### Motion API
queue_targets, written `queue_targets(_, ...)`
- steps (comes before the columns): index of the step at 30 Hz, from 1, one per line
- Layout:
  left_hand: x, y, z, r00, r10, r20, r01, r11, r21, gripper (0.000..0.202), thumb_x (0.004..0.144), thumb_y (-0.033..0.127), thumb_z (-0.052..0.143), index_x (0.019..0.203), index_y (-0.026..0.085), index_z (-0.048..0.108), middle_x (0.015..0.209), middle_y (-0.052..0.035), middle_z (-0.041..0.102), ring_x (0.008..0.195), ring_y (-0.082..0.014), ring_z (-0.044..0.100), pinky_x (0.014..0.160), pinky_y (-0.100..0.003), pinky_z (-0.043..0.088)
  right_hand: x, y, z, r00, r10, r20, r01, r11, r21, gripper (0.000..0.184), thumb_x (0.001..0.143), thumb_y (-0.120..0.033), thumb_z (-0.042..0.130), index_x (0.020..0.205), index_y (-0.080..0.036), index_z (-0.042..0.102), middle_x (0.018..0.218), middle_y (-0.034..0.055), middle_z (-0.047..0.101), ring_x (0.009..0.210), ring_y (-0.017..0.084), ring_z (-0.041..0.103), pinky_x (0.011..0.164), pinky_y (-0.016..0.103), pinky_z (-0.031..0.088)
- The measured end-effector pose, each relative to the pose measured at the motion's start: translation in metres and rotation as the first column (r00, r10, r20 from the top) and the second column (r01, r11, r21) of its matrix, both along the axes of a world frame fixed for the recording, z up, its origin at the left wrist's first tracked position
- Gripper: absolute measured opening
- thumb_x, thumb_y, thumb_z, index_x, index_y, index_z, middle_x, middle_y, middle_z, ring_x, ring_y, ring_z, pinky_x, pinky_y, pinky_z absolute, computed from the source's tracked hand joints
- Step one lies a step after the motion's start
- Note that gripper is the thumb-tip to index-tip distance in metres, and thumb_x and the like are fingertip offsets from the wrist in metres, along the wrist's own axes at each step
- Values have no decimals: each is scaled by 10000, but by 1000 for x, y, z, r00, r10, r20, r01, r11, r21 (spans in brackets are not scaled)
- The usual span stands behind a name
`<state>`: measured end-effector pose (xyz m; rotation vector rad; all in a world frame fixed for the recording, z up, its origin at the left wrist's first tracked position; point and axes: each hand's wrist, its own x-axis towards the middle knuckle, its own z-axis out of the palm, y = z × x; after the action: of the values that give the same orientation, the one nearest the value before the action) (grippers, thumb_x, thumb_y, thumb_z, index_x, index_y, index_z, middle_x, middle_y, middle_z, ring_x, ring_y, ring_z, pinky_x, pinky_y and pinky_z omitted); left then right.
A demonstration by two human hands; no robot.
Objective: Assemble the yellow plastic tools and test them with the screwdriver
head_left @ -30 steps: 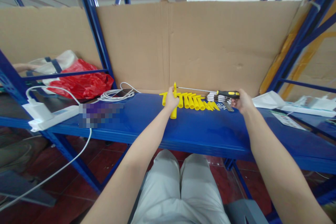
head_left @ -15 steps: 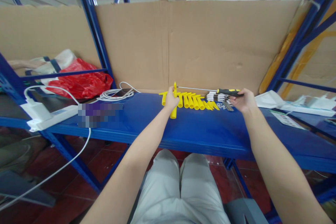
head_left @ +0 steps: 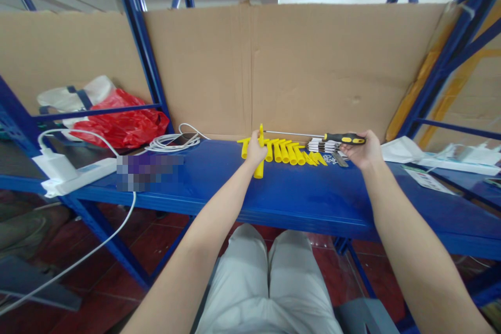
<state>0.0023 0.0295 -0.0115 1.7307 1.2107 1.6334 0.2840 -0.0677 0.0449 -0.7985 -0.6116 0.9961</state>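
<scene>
My left hand [head_left: 256, 150] is closed around a yellow T-shaped plastic handle [head_left: 259, 170], held upright over the blue shelf. In my right hand [head_left: 363, 151] lies the black-and-yellow grip of a screwdriver [head_left: 344, 138]. Its long shaft runs level to the left, and the tip meets the upper part of the yellow handle. Exactly how the tip sits there is too small to tell. Behind and right of my left hand lies a row of similar yellow handles [head_left: 285, 152], then small flat yellow pieces [head_left: 315, 158]. Beneath the screwdriver are stacked white-and-dark pieces [head_left: 323, 145], tiny silvery parts [head_left: 329, 158] and a flat metal piece [head_left: 342, 160].
A cardboard panel [head_left: 305, 62] closes off the back of the blue shelf [head_left: 297, 193]. On the left are a coiled white cable [head_left: 172, 142], a power strip [head_left: 86, 175] and a red plastic bag [head_left: 121, 122]. Right of my hand sit a white tray [head_left: 403, 148] and a printed sheet [head_left: 428, 179].
The screwdriver's grip has rolled slightly and my right fingers have shifted under it, showing more of its yellow end. My left hand and the yellow handle stay in place.
</scene>
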Motion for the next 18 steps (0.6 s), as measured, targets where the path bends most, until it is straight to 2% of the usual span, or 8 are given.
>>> queue_targets(2, 0, 1, -1, 1000, -7, 1, 7, 1000, 9, 666, 596, -92, 559, 1176, 233, 515, 1249, -72, 641, 1206, -246, 586, 1042, -375, 468, -1, -2, 1, 1000, 3, -15, -3, 1000, -5, 10, 747, -204, 500, 751, -200, 508, 645, 28, 530, 544, 124, 493, 452, 219, 475)
queue_targets(7, 1, 1, 0, 1000, -6, -11, 6, 1000, 27, 670, 588, -109, 548, 1170, 220, 519, 1247, -72, 639, 1233, -232, 567, 1067, -362, 442, -2, -4, 1, 999, -11, -46, 9, 1000, -28, 150, 636, -132, 464, 760, -207, 501, 643, 27, 544, 567, 140, 507, 469, 240, 501)
queue_targets(14, 2, 1, -1, 1000, -3, -5, 3, 999, 33, 661, 577, -120, 553, 1138, 228, 536, 1228, -70, 649, 1244, -244, 555, 1080, -376, 427, 6, 7, -5, 997, -61, -57, 58, 997, -50, 318, 474, -54, 447, 751, -208, 472, 685, 11, 571, 613, 134, 568, 522, 237, 528)
queue_targets(18, 2, 1, -2, 1000, 1, -5, -1, 1000, 27, 658, 581, -120, 555, 1145, 217, 531, 1236, -80, 646, 1253, -242, 551, 1088, -364, 413, 15, 15, -11, 1000, 0, 23, 2, 993, -116, 298, 467, -71, 469, 729, -212, 444, 681, 25, 566, 583, 153, 568, 478, 258, 512)
